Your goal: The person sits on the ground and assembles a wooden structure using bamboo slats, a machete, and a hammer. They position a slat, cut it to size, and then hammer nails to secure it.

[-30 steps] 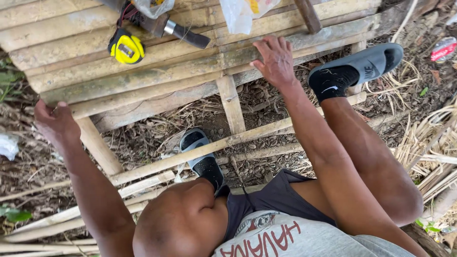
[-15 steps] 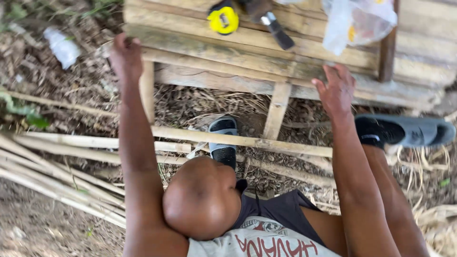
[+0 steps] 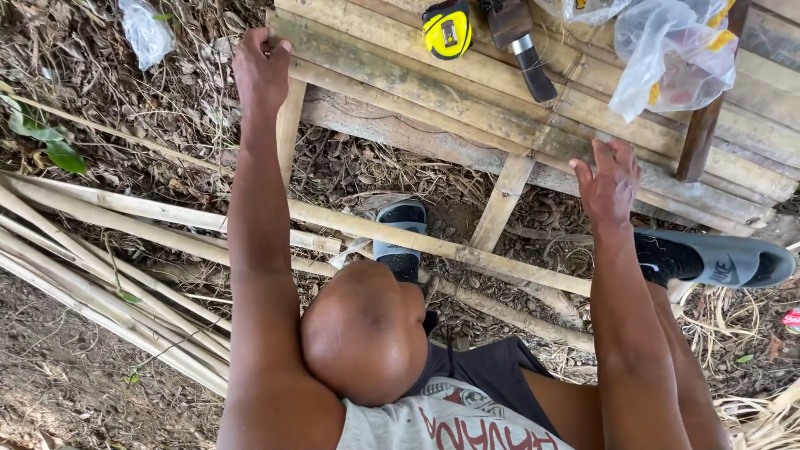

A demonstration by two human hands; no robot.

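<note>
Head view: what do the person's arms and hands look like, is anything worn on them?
Both arms are bare from shoulder to fingertips: no sleeves reach them, and no gloves, watch, rings or bands show. The left hand and right hand are uncovered, each grip plain fingers with short nails. The only clothing near the arms is a sleeveless grey top with red lettering.
</note>
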